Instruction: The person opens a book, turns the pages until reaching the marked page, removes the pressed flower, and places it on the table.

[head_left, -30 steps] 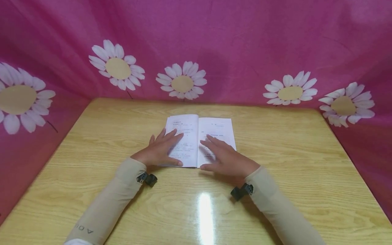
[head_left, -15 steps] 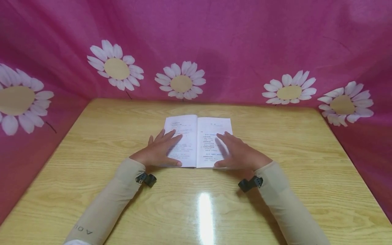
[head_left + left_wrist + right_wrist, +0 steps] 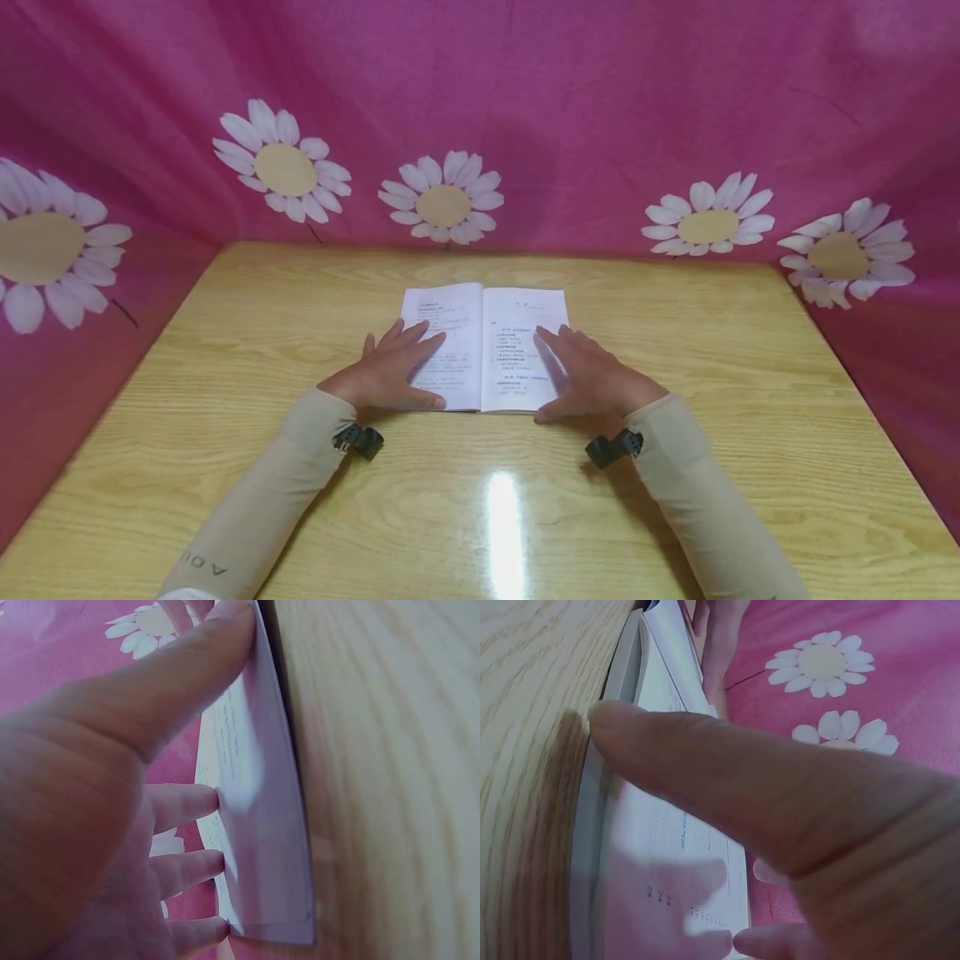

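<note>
An open book (image 3: 517, 350) with white printed pages lies flat on the wooden table, its spine running down the middle. My left hand (image 3: 386, 371) rests with spread fingers on the left page; in the left wrist view the thumb (image 3: 172, 682) and fingertips touch the paper (image 3: 262, 825). At the book's right side is my right hand (image 3: 592, 375), fingers apart over the right page's outer edge. The right wrist view shows that thumb (image 3: 705, 750) across the lower edge of the page stack (image 3: 592, 825), and a hand shadow on the page.
The wooden table (image 3: 712, 350) extends around the book on all sides. A pink cloth (image 3: 570, 125) with large white daisies encloses the back and sides. A bright light reflection (image 3: 505, 533) shows on the tabletop in front. Each sleeve carries a small black wrist camera (image 3: 615, 450).
My right hand has moved right, from near the middle of the right page to its outer edge, uncovering more print. The left hand stays on the left page.
</note>
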### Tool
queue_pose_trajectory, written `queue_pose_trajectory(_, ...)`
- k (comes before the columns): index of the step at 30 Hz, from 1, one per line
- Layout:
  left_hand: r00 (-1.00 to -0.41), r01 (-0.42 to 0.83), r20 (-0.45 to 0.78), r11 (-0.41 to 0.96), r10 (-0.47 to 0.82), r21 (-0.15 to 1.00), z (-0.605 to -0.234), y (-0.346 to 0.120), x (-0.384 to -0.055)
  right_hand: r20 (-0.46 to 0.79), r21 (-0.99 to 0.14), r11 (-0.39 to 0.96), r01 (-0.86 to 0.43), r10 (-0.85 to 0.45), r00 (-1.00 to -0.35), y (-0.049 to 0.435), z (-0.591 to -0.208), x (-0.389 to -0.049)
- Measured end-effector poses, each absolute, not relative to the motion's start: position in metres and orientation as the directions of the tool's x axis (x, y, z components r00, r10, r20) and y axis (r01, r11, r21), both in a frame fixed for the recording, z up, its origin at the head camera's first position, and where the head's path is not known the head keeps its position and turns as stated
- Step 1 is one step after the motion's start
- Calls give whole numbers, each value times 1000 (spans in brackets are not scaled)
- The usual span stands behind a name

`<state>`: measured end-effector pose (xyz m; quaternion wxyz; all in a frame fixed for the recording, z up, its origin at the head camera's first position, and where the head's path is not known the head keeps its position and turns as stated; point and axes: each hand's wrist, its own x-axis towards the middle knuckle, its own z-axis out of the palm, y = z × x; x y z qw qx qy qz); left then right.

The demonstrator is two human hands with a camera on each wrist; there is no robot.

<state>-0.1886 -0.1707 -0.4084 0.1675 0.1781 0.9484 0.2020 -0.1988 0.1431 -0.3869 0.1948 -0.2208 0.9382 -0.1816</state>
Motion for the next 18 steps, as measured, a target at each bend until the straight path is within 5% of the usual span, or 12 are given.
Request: queue_pose_trajectory(18, -878, 279, -251, 863, 407, 421, -409, -170, -188, -284, -465, 812, -353, -515, -809, 146, -388, -200)
